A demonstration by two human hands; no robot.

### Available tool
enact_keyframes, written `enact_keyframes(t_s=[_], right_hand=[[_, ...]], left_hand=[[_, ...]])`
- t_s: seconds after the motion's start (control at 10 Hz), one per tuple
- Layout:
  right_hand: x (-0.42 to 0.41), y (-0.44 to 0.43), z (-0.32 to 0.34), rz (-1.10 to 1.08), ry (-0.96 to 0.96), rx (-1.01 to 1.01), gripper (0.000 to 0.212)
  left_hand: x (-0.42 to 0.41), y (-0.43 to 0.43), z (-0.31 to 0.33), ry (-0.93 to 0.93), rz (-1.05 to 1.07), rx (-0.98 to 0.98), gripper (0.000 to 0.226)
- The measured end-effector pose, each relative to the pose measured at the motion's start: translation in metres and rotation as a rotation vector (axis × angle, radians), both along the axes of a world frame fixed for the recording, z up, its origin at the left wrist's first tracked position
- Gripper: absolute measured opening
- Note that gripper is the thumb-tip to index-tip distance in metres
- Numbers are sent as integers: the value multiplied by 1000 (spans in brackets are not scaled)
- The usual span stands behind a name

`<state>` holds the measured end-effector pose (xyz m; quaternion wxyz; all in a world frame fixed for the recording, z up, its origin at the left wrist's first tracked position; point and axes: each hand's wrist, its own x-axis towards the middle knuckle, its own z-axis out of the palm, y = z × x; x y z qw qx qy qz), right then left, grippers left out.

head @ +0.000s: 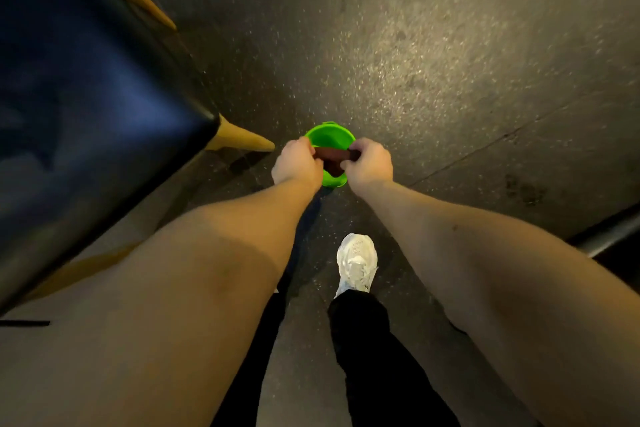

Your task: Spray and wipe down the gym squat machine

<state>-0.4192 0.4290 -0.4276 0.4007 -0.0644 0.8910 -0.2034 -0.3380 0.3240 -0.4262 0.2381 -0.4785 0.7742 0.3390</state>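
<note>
A small bright green bucket (330, 135) stands on the dark speckled gym floor. Over its mouth a dark brown cloth (334, 155) is stretched between my hands. My left hand (297, 163) grips one end and my right hand (370, 165) grips the other, both with curled fingers. The squat machine's black padded seat (86, 107) fills the left side, with its yellow frame (242, 140) ending just left of my left hand. No spray bottle is in view.
My white shoe (356, 262) and black trouser leg stand below the bucket. A dark metal bar (609, 236) crosses the right edge. A seam in the floor (485, 149) runs diagonally on the right. Open floor lies beyond the bucket.
</note>
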Motion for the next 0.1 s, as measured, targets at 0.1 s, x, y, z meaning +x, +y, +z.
enact_keyframes(t_s=[0.1], right_hand=[[1,-1,-51,-40,-51,47,44]], left_hand=[[-4,-1,-54,-35,-31,66,32]])
